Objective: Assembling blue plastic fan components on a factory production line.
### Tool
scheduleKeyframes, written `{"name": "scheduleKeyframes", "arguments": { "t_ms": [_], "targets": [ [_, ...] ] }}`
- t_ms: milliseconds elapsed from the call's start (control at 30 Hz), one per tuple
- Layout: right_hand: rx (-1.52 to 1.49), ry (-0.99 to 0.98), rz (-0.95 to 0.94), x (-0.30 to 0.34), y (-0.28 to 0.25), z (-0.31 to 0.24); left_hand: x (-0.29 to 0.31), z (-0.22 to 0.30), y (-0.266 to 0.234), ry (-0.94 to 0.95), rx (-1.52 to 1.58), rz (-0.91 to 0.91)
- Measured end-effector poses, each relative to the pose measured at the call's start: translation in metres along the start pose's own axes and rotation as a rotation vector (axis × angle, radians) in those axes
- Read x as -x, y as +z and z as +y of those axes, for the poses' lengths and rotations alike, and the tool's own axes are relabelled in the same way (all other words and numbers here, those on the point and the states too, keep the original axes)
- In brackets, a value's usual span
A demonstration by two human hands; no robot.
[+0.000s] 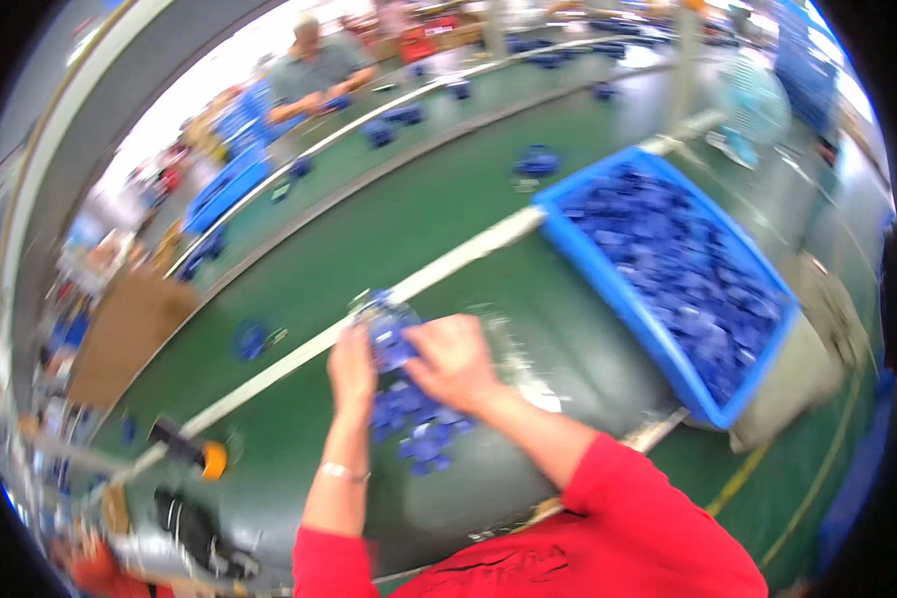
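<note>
Between my two hands is a rounded blue plastic part [393, 349], blurred, with a paler, see-through-looking top end. My left hand [352, 369] grips its left side, fingers pointing away from me. From the right, my right hand [458, 361] closes on it with thumb and fingers, though the fingertips are partly hidden. Just below the hands, a loose pile of small blue plastic pieces [424, 427] lies on the green work surface [498, 439]. What the small pieces are exactly, I cannot make out.
A blue crate [618, 299] full of similar small pieces stands at the right. A pale rail [458, 261] crosses behind my hands. Beyond it, blue parts [536, 161] sit on the green belt. A black-and-orange tool [191, 450] lies left. A person [319, 70] works across the line.
</note>
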State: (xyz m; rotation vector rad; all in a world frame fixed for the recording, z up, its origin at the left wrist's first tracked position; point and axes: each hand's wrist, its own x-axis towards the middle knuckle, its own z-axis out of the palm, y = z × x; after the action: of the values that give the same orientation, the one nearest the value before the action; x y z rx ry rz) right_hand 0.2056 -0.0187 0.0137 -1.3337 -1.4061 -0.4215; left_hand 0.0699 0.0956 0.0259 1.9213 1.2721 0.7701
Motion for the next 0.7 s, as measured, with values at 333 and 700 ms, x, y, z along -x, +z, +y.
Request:
{"name": "scheduleKeyframes", "arguments": {
  "t_ms": [333, 700],
  "targets": [
    [-0.119, 0.130, -0.013, 0.001, -0.001, -0.009, 0.029, 0.025, 0.010, 0.036, 0.476, -0.181],
    [-0.266, 0.540, -0.042, -0.004, -0.009, -0.007, 0.031, 0.033, 0.004, 0.119, 0.424, -0.225]
  ]
}}
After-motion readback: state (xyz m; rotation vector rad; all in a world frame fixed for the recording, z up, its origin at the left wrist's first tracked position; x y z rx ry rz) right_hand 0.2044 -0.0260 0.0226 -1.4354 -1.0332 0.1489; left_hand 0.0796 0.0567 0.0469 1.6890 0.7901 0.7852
